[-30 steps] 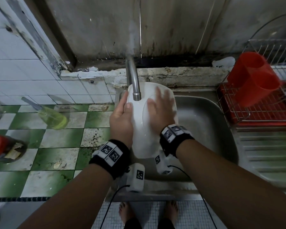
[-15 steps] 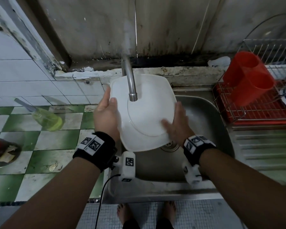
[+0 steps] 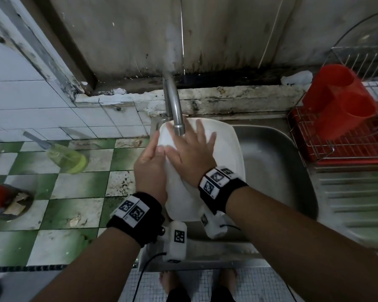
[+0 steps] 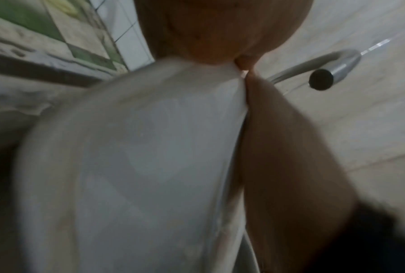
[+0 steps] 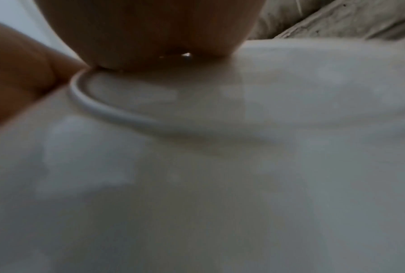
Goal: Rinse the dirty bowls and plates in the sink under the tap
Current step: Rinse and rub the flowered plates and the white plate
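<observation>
plate (image 3: 227, 149): wet, stiff, breakable, likely slippery | left hand (image 3: 150, 168) grips its edge | right hand (image 3: 191, 158) flat, fingers spread, rubbing underside | best held at rim

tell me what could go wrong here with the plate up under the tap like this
The white plate is tilted close under the metal tap; a careless lift could knock its rim on the spout. The right hand lies flat on the plate, so only the left hand grips it; if wet, it might slip into the sink.

Tiled counter (image 3: 79, 188) bears a bottle (image 3: 67, 159), seemingly soap.
</observation>
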